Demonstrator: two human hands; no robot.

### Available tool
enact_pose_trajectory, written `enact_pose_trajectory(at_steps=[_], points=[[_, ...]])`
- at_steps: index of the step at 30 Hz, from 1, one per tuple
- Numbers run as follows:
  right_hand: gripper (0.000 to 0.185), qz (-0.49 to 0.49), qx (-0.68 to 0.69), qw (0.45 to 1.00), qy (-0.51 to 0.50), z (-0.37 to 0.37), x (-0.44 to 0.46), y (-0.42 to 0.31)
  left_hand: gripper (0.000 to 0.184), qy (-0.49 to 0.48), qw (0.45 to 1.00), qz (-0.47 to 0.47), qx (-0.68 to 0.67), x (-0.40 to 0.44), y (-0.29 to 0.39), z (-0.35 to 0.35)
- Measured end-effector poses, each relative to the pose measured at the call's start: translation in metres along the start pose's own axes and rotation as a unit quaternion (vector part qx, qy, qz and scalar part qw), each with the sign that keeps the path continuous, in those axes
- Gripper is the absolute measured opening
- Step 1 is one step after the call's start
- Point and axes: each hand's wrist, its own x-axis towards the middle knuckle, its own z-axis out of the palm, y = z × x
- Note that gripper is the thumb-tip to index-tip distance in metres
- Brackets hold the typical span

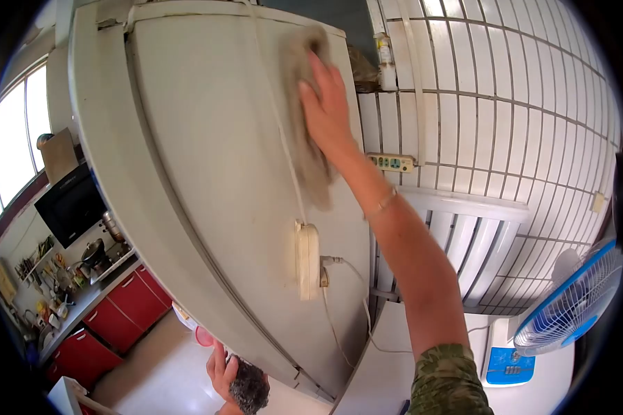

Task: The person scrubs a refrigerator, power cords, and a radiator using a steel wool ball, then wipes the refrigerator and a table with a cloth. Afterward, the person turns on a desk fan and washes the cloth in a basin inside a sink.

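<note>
- At far left, a bright window (21, 138) and a black range hood (70, 205) overlook a worktop (83, 304) crowded along its back edge, with red cupboards (135, 301) beneath its front edge.
- Low beside the refrigerator's bottom edge, the left hand (221, 370) points its fingers upward, thumb and palm closed around a dark grey clump (250, 387). A pink round thing (203, 337) shows just past the fingertips; contact cannot be told.
- The pale refrigerator (208, 138) fills the center, a cord (273, 114) running down its side panel to a white power strip (307, 266) in the panel's lower half, with plugs and wires obstructing the surface below the cloth.
- Near the panel's upper right edge, the right hand (325, 104) lies spread over a motion-blurred brown cloth (313, 173) against the panel, arm stretched upward from a camouflage sleeve (446, 377), a bracelet (386, 200) at the wrist.
- Beyond the arm, a second power strip (392, 163) sits against a tiled wall (477, 138).
- At right, a blue-and-white fan (567, 301) stands near the right edge of a white table (387, 339).
</note>
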Motion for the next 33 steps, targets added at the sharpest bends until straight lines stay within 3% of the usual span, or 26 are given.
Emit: enact_pose_trajectory(at_steps=[3, 4, 6, 8, 10, 14, 16, 17, 19, 20, 21, 22, 26, 29, 30, 33], points=[[0.047, -0.096, -0.007, 0.993, 0.062, 0.026, 0.070, 0.014, 0.044, -0.047, 0.997, 0.030, -0.048, 0.006, -0.004, -0.013], [0.046, -0.116, -0.030, 0.988, 0.101, 0.044, 0.089, 0.040, 0.058, -0.127, 0.991, 0.012, -0.040, 0.003, -0.006, -0.021], [0.029, -0.130, -0.068, 0.981, 0.129, 0.043, 0.103, 0.088, 0.063, -0.065, 0.997, 0.045, -0.011, -0.016, -0.025, -0.007], [0.035, 0.014, -0.006, 0.999, 0.052, 0.032, 0.091, 0.136, 0.066, -0.056, 0.997, 0.055, 0.013, -0.022, -0.032, -0.006], [0.045, 0.070, -0.112, 0.989, 0.065, 0.021, 0.055, 0.171, 0.066, -0.092, 0.995, 0.039, 0.029, -0.017, -0.026, -0.013], [0.044, 0.134, -0.124, 0.981, 0.057, -0.010, -0.073, 0.224, 0.052, -0.187, 0.971, -0.075, 0.127, -0.034, -0.025, -0.017], [0.040, 0.190, -0.170, 0.967, 0.019, -0.033, -0.160, 0.227, 0.047, -0.157, 0.979, -0.122, 0.045, -0.043, -0.027, -0.013], [0.041, 0.310, -0.163, 0.933, -0.080, -0.052, -0.193, 0.202, 0.054, -0.165, 0.977, -0.111, 0.080, -0.029, -0.018, -0.014], [0.045, 0.397, -0.131, 0.902, -0.109, -0.075, -0.289, 0.188, 0.063, -0.166, 0.972, -0.103, 0.130, -0.010, -0.004, -0.014], [0.046, 0.370, -0.114, 0.921, -0.038, -0.075, -0.331, 0.181, 0.064, -0.159, 0.971, -0.106, 0.144, -0.009, -0.001, -0.013], [0.046, 0.363, -0.103, 0.925, -0.049, -0.079, -0.365, 0.180, 0.066, -0.150, 0.970, -0.108, 0.158, -0.005, 0.003, -0.009], [0.047, 0.356, -0.090, 0.928, -0.061, -0.084, -0.370, 0.150, 0.047, -0.186, 0.967, -0.075, 0.155, 0.012, 0.022, -0.010], [0.048, 0.323, -0.040, 0.937, -0.128, -0.090, -0.297, 0.036, 0.058, -0.173, 0.972, -0.148, 0.063, -0.016, -0.001, -0.017], [0.056, 0.151, 0.055, 0.981, -0.111, -0.077, -0.234, 0.007, 0.082, -0.160, 0.959, -0.232, 0.025, -0.050, -0.024, -0.026], [0.052, 0.029, 0.090, 0.993, -0.075, -0.063, -0.216, 0.011, 0.083, -0.132, 0.959, -0.250, -0.024, -0.068, -0.035, -0.031], [0.053, -0.046, 0.087, 0.994, -0.039, -0.057, -0.176, 0.011, 0.085, -0.128, 0.969, -0.211, -0.022, -0.049, -0.018, -0.026]])
